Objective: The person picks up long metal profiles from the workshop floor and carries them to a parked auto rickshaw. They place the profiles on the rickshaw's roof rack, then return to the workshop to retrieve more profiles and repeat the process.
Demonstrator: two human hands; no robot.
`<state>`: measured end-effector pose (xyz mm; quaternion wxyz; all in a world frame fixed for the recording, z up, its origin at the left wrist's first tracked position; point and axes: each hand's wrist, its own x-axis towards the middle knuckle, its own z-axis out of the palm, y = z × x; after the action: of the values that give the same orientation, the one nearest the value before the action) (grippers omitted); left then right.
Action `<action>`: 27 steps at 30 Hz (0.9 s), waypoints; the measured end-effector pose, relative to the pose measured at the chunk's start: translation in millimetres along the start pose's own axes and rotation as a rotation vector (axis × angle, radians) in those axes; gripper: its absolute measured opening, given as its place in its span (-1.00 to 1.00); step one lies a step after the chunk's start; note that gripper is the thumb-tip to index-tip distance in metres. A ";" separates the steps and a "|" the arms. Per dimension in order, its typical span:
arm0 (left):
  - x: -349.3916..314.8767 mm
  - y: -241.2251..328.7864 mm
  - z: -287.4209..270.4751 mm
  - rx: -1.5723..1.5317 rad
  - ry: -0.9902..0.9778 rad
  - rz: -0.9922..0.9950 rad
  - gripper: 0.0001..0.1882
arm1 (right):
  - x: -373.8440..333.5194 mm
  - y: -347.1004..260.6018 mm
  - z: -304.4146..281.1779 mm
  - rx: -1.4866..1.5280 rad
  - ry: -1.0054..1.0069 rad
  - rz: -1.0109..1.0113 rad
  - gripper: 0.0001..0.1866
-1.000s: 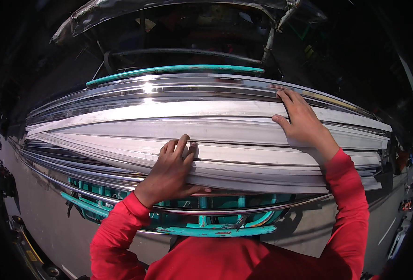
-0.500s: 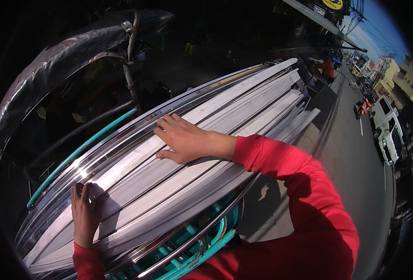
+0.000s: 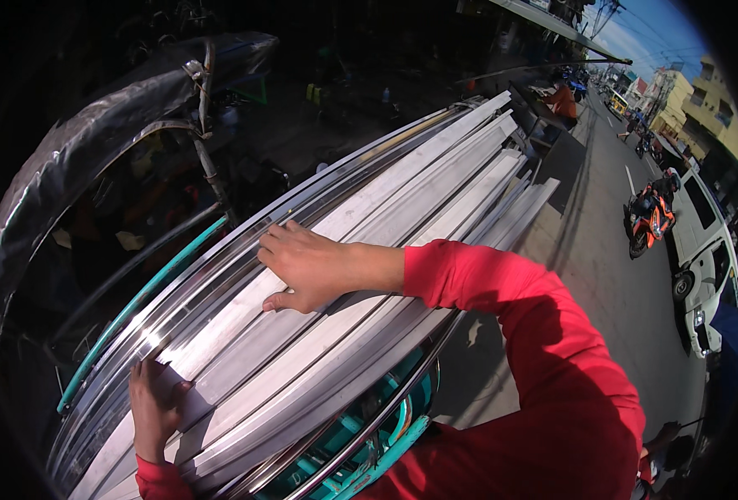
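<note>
A stack of long white and silvery metal profiles [image 3: 367, 308] lies slantwise in front of me. Over the profiles at the middle rests my right hand [image 3: 306, 268], its fingertips curled across the far edge of a white length and its thumb stretched along the near side. Lower left, my left hand [image 3: 154, 408] grips the profiles near their close end, fingers bent over the edge and thumb on top. Both forearms wear red sleeves. Shiny, mirror-like strips [image 3: 187, 302] run along the far side of the stack. The undersides of the lengths are hidden.
Beneath the stack is a teal metal frame [image 3: 423, 429] with a curved silver rail. A dark plastic-covered canopy [image 3: 77, 137] arches at left. On the road at right are an orange motorcycle [image 3: 654, 218] with a rider and a white van [image 3: 706, 242]. A person in orange [image 3: 562, 102] is beyond the far end.
The view has shifted slightly, so stack and right hand appear further left and lower. The motorcycle has come closer along the road. Both hands keep their places on the profiles.
</note>
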<state>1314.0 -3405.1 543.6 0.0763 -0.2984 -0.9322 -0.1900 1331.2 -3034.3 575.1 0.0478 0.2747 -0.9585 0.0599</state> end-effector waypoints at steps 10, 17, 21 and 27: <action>5.8 4.9 -1.5 -0.191 0.013 -0.064 -0.62 | -2.2 5.3 -3.2 0.131 0.007 -0.006 -0.46; 5.6 2.4 -6.3 -0.138 -0.038 -0.073 -0.67 | 4.7 3.1 -7.2 0.144 -0.065 0.070 -0.51; 13.7 0.4 -10.0 -0.168 -0.071 -0.107 -0.61 | 10.0 3.5 -10.5 0.119 -0.102 0.057 -0.42; 19.0 -6.5 -10.1 -0.151 -0.120 -0.165 -0.54 | 13.5 5.1 -19.5 0.160 -0.115 0.063 -0.38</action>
<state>1295.1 -3404.0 555.8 -0.0183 -0.2367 -0.9395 -0.2471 1318.3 -3034.3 595.6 -0.0313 0.2502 -0.9599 0.1221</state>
